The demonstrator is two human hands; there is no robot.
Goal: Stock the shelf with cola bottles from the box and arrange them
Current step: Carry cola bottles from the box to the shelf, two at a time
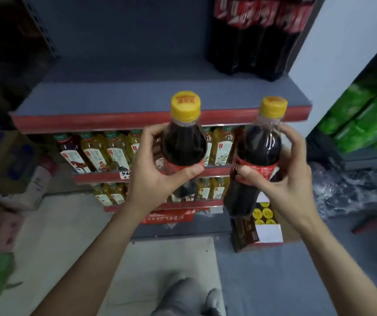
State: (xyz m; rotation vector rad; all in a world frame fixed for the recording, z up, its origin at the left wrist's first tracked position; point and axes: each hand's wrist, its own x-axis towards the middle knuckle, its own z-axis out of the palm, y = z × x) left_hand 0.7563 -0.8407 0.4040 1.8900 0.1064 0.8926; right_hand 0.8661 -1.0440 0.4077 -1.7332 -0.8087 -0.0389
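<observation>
Each of my hands holds one cola bottle with a yellow cap and red label, upright, in front of the shelf's red edge. My left hand [158, 176] grips the left cola bottle [184, 142] around its label. My right hand [281, 179] grips the right cola bottle [259, 151] the same way. The grey shelf [137, 96] lies just beyond the caps, mostly bare. Several large cola bottles [256, 35] stand at its back right. On the floor below my right hand sits the open box [267, 226], with yellow caps showing inside.
Lower shelves hold rows of yellow tea bottles [105, 151] behind red price rails. Green packages [363, 115] fill a rack to the right, above plastic-wrapped packs [351, 190]. Cardboard boxes and sacks [16, 174] stand on the left. My grey shoes [189, 297] are on the floor below.
</observation>
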